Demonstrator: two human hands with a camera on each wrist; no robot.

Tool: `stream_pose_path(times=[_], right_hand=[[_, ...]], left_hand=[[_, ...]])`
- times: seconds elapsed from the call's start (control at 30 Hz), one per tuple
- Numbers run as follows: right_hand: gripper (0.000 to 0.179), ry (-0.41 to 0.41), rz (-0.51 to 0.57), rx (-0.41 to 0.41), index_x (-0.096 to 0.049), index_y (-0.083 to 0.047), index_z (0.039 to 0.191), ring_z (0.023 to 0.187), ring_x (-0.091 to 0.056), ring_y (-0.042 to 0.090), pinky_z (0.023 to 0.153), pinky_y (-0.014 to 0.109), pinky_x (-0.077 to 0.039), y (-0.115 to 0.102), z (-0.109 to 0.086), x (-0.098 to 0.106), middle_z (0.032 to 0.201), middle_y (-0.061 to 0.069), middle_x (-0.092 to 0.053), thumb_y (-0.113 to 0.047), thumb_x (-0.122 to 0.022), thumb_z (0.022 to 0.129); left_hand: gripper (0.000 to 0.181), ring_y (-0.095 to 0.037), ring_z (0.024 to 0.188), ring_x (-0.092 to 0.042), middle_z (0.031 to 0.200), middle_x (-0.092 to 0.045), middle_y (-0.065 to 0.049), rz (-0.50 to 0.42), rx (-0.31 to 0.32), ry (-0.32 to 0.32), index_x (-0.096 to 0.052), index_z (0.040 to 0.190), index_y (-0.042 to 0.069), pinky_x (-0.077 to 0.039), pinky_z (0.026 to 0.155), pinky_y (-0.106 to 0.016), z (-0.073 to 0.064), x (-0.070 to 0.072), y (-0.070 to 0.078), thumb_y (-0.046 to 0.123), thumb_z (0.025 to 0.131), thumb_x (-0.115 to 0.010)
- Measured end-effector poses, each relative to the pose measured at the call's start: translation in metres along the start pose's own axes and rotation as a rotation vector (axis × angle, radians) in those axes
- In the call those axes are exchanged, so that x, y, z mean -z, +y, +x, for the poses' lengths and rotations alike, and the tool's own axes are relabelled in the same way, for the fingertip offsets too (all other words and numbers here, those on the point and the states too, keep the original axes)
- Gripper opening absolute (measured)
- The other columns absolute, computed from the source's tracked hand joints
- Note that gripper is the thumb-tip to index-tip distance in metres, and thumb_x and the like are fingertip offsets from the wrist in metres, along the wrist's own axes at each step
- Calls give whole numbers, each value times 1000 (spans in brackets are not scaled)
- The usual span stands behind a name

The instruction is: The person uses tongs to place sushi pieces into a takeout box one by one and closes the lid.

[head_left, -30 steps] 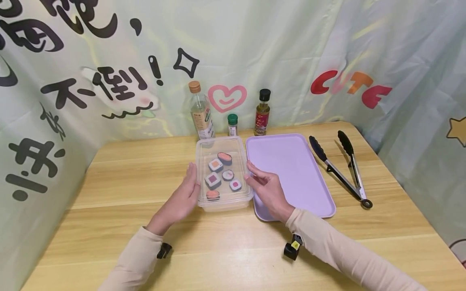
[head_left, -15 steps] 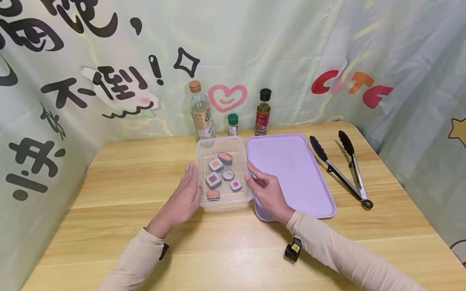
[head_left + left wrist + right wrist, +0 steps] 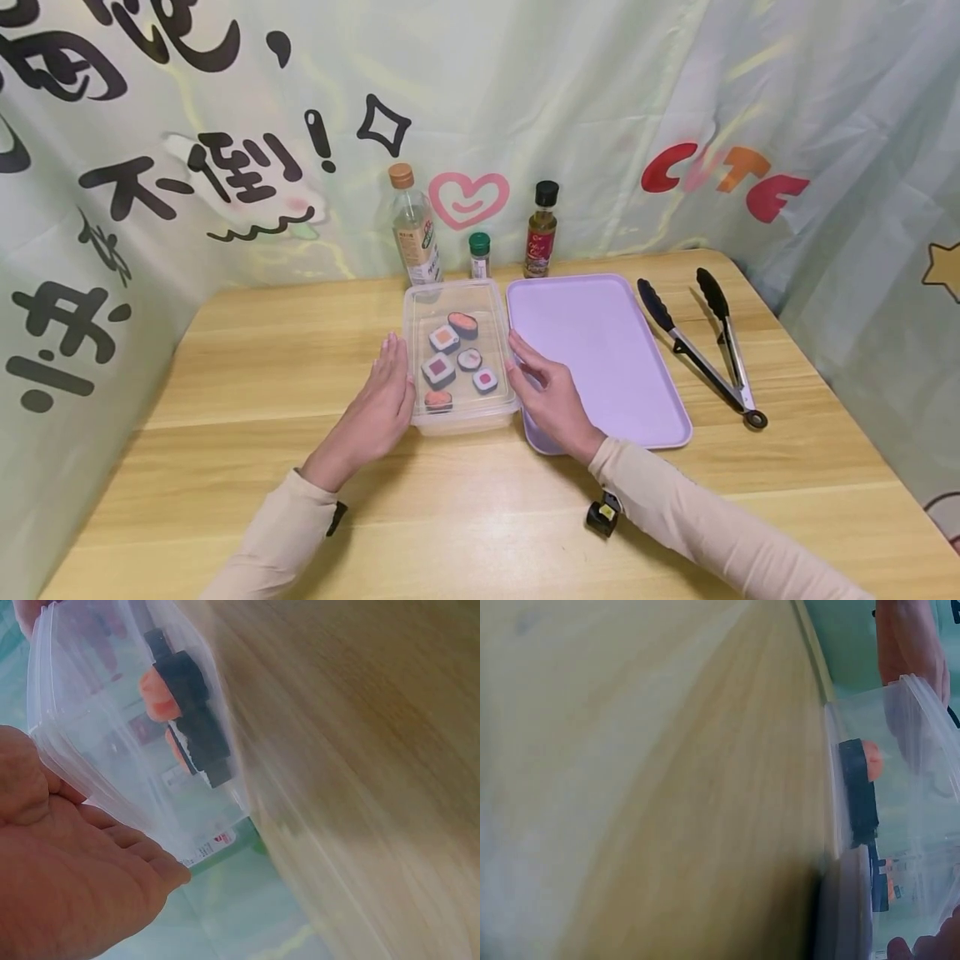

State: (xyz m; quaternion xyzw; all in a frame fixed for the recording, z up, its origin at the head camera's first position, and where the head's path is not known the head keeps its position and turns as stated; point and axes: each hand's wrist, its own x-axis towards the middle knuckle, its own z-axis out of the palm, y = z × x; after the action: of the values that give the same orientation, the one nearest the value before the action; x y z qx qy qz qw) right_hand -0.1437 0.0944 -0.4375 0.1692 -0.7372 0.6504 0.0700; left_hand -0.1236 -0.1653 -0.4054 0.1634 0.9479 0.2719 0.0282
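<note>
A clear, lidded plastic food container (image 3: 465,423) stands on the table, with several sushi pieces (image 3: 438,369) visible inside. My left hand (image 3: 371,412) lies flat along its left side, fingers straight and together. On the opposite side, my right hand (image 3: 555,400) touches the right edge with thumb and fingertips, its fingers loosely extended. In the left wrist view, the palm of the left hand (image 3: 82,870) faces the clear container wall (image 3: 97,750). The right wrist view catches only the fingertips of the right hand (image 3: 922,947) at the lower corner, beside the container (image 3: 900,802).
Right of the container lies a purple tray (image 3: 607,358), partly under my right hand. Black-tipped tongs (image 3: 712,358) lie spread beyond it. Behind stand a tall bottle (image 3: 415,237), a green-capped jar (image 3: 480,257) and a black-capped oil bottle (image 3: 540,237), close to the curtain (image 3: 600,100).
Since the first frame, my left hand has straightened and laid its fingers flatter against the container's side. The right hand and container have hardly moved.
</note>
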Motion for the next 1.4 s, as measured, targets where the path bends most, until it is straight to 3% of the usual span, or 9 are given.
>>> stream_pose_path(times=[0.17,0.37,0.53,0.63,0.73,0.8,1.07,1.23,1.4], right_hand=[[46,-11,-49,14,-49,9,142,142,-41,29,109,41,-42,0,0,2,152,19,-43,-2,-60,99],[51,-61,-287,34,-50,12,142,141,-41,37,114,47,-34,-19,12,6,149,24,-46,-4,-65,96],[59,-152,-503,32,-44,11,147,147,-28,41,120,50,-20,-32,33,-3,156,27,-36,-18,-61,99],[59,-226,-683,119,-42,14,146,148,-24,44,122,49,-15,-31,44,-15,155,31,-33,-22,-55,101],[53,-275,-784,212,-45,13,144,147,-24,46,123,46,-13,-26,49,-24,152,30,-40,-19,-52,103],[51,-282,-809,232,-45,14,143,147,-26,45,123,45,-12,-23,49,-28,150,31,-42,-17,-51,103],[61,-318,-865,124,-34,17,148,151,-15,42,123,41,-9,-23,43,-29,157,35,-24,-26,-43,106],[60,-343,-871,138,-38,17,146,149,-19,44,123,44,-11,-27,50,-25,154,37,-27,-24,-49,104],[64,-359,-944,164,-40,17,145,149,-22,44,123,47,-12,-27,76,-22,153,37,-31,-32,-53,104]], left_hand=[[62,-34,152,6,163,8,-25,16,-4,5,-5,157,-10,-8,121,-54,0,1,2,23,110,-25],[62,-36,152,7,163,6,-27,53,12,26,-11,157,-12,-6,121,-54,3,8,11,24,109,-29],[62,-36,153,4,164,0,-28,100,4,76,-18,155,-13,-5,122,-51,24,16,25,23,107,-34],[61,-40,152,-4,162,-9,-32,157,-41,109,-25,152,-17,-9,122,-51,41,9,30,21,106,-36],[60,-45,150,-12,158,-17,-37,216,-95,118,-28,148,-21,-14,121,-52,51,-4,34,19,105,-37],[59,-45,150,-15,157,-20,-37,242,-118,134,-30,147,-22,-16,121,-52,52,-12,36,19,105,-38],[58,-43,148,-23,156,-28,-34,285,-142,246,-35,146,-20,-19,121,-50,48,-24,37,15,102,-48],[58,-43,150,-19,157,-25,-33,245,-124,187,-33,148,-18,-16,121,-51,51,-19,36,19,105,-42],[58,-43,150,-20,157,-28,-34,256,-72,163,-32,148,-19,-14,122,-50,68,-3,27,20,106,-37]])
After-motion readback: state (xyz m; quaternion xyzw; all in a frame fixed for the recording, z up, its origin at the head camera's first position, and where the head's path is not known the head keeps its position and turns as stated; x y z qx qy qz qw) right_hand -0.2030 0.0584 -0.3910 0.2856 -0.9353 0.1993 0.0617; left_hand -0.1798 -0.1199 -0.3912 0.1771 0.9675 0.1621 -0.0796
